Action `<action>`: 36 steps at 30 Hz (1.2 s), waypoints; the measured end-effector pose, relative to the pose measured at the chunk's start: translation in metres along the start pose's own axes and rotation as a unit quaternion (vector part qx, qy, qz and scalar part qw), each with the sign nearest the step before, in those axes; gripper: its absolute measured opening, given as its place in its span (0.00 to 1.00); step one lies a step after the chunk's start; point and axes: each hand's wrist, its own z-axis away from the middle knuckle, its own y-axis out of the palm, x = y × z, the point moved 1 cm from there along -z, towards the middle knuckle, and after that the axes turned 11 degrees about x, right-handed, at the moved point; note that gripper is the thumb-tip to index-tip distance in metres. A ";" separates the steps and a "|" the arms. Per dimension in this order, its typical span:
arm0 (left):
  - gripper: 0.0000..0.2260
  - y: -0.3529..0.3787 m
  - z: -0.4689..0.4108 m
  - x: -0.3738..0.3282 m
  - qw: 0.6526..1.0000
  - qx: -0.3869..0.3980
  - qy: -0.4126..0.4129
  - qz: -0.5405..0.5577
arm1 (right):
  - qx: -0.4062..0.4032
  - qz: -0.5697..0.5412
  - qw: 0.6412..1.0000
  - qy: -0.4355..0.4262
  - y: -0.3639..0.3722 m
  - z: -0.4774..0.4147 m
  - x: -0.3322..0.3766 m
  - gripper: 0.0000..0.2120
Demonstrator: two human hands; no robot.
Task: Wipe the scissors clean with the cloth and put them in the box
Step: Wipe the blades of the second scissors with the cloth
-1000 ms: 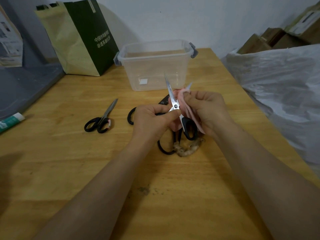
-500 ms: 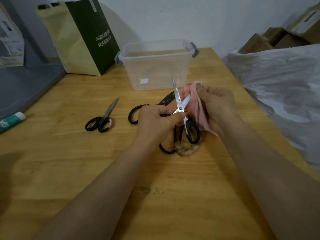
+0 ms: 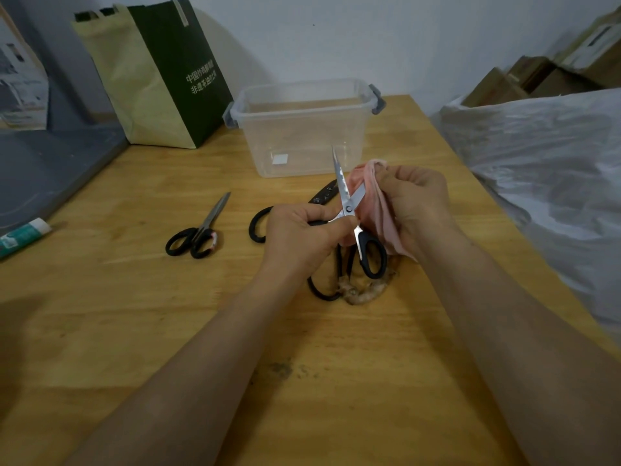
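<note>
Just short of the clear box [image 3: 302, 129], the left hand [image 3: 302, 238] grips the open scissors [image 3: 348, 207] by one handle, hidden in its fist, while the right hand [image 3: 418, 203] pinches the pink cloth [image 3: 383, 215] round one blade. Wooden table [image 3: 100, 331] spreads below the arms toward the near edge.

Left hand [image 3: 299, 240] hides one scissors [image 3: 340, 178] handle; cloth [image 3: 381, 211] covers one blade tip.

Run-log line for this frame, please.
phase: wiping | left hand: holds scissors, blades apart | right hand: pinches cloth on blade | box: empty
</note>
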 end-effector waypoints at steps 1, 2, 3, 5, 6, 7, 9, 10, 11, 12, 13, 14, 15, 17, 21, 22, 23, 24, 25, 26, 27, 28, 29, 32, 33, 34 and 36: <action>0.02 0.000 0.000 0.000 1.000 -0.001 -0.004 0.006 | -0.005 0.001 1.000 0.000 0.000 0.000 0.000 0.11; 0.02 0.001 0.000 0.000 1.000 -0.001 -0.008 0.012 | -0.007 0.001 1.000 -0.002 -0.001 -0.001 0.000 0.11; 0.02 0.001 0.000 -0.001 1.000 -0.001 -0.011 0.018 | -0.009 0.003 1.000 -0.004 -0.001 -0.001 0.000 0.11; 0.02 0.001 0.000 -0.002 1.000 0.002 -0.015 0.023 | -0.015 0.012 1.000 -0.009 -0.001 -0.002 -0.001 0.12; 0.02 0.001 0.000 -0.002 1.000 0.004 -0.015 0.021 | -0.018 0.016 1.000 -0.011 -0.001 -0.003 -0.001 0.12; 0.02 0.001 0.001 -0.003 1.000 0.005 -0.016 0.017 | -0.022 0.020 0.999 -0.013 -0.001 -0.003 -0.002 0.12; 0.03 0.002 0.001 -0.004 1.000 0.005 -0.022 0.015 | -0.029 0.031 0.999 -0.019 -0.002 -0.004 -0.002 0.13; 0.03 0.002 0.001 -0.004 1.000 0.005 -0.025 0.015 | -0.034 0.042 0.998 -0.022 -0.003 -0.004 -0.002 0.13; 0.04 0.002 0.001 -0.005 0.999 0.006 -0.029 0.014 | -0.040 0.056 0.997 -0.025 -0.003 -0.004 -0.002 0.14; 0.05 0.002 0.001 -0.005 0.999 0.006 -0.030 0.010 | -0.047 0.076 0.996 -0.029 -0.003 -0.005 -0.003 0.14; 0.06 0.002 0.001 -0.005 0.999 0.006 -0.031 0.006 | -0.057 0.105 0.992 -0.033 -0.004 -0.006 -0.003 0.15; 0.07 0.002 0.001 -0.005 0.999 0.006 -0.031 0.004 | -0.069 0.132 0.988 -0.036 -0.005 -0.007 -0.003 0.16; 0.08 0.002 0.001 -0.006 0.999 0.007 -0.033 0.005 | -0.078 0.148 0.985 -0.037 -0.007 -0.009 -0.003 0.18; 0.08 0.001 0.003 -0.005 0.999 0.007 -0.038 0.006 | -0.106 0.142 0.984 -0.028 -0.017 -0.012 -0.001 0.17; 0.07 -0.004 0.001 -0.006 0.998 -0.006 -0.049 0.027 | -0.094 0.058 0.993 0.033 -0.033 -0.012 -0.001 0.13; 0.08 -0.005 0.000 -0.006 0.998 -0.006 -0.052 0.034 | -0.062 0.034 0.996 0.056 -0.032 -0.011 -0.002 0.10; 0.09 -0.006 0.000 -0.007 0.998 -0.006 -0.054 0.045 | -0.027 0.017 0.997 0.074 -0.029 -0.010 -0.003 0.09; 0.10 -0.007 0.000 -0.008 0.997 -0.008 -0.055 0.061 | 0.006 0.009 0.996 0.088 -0.025 -0.008 -0.002 0.09; 0.11 -0.008 0.000 -0.009 0.995 -0.013 -0.057 0.075 | 0.034 0.006 0.995 0.095 -0.022 -0.006 -0.001 0.10; 0.11 -0.010 -0.001 -0.010 0.994 -0.021 -0.060 0.084 | 0.060 0.010 0.993 0.098 -0.020 -0.004 0.000 0.09; 0.10 -0.012 -0.002 -0.010 0.994 -0.031 -0.064 0.088 | 0.087 0.018 0.991 0.102 -0.019 -0.002 0.002 0.08; 0.09 -0.014 -0.003 -0.010 0.993 -0.040 -0.067 0.091 | 0.114 0.033 0.987 0.104 -0.019 0.000 0.003 0.07; 0.08 -0.015 -0.004 -0.010 0.992 -0.046 -0.068 0.097 | 0.142 0.050 0.983 0.103 -0.019 0.002 0.004 0.07; 0.05 -0.015 -0.004 -0.010 0.991 -0.045 -0.066 0.109 | 0.227 0.074 0.966 0.102 -0.017 0.010 0.004 0.08; 0.04 -0.015 -0.003 -0.011 0.991 -0.039 -0.062 0.109 | 0.254 0.077 0.958 0.106 -0.014 0.013 0.004 0.05; 0.03 -0.015 -0.002 -0.012 0.991 -0.033 -0.061 0.110 | 0.278 0.088 0.951 0.104 -0.011 0.016 0.004 0.03; 0.04 -0.016 -0.002 -0.012 0.990 -0.022 -0.071 0.121 | 0.294 0.118 0.943 0.098 -0.008 0.017 0.005 0.04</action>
